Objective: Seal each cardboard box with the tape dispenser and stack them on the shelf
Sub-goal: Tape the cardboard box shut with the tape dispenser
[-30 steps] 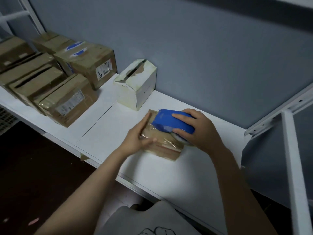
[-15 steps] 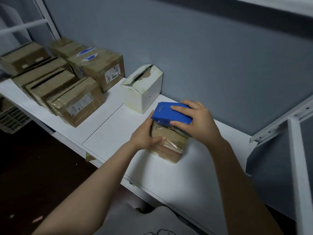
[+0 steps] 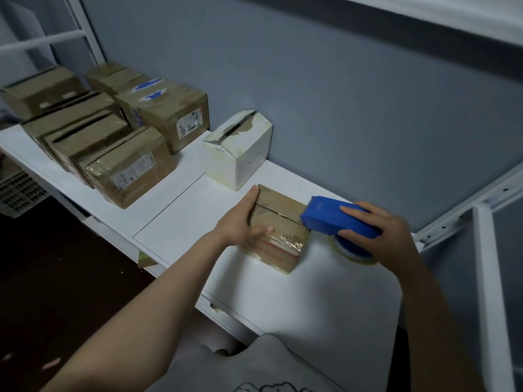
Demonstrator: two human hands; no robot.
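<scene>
Our right hand (image 3: 379,236) grips the blue plastic tape dispenser (image 3: 336,219) at the right edge of the brown cardboard box (image 3: 278,236); seam (image 3: 278,214) runs toward our flat left hand (image 3: 240,222).

We have bare white shelf (image 3: 325,304) in front of the small brown cardboard box (image 3: 280,236), open right to the near edge. To its left, a free strip runs between our left hand (image 3: 240,224) and the cluster of larger brown taped boxes (image 3: 127,168). Behind, the torn white cardboard box (image 3: 240,154) stands near its far corner, and the grey wall (image 3: 353,114) closes the back. Our right hand (image 3: 387,236) and the blue plastic tape dispenser (image 3: 334,219) crowd its right side, with the white metal upright (image 3: 488,292) beyond.
</scene>
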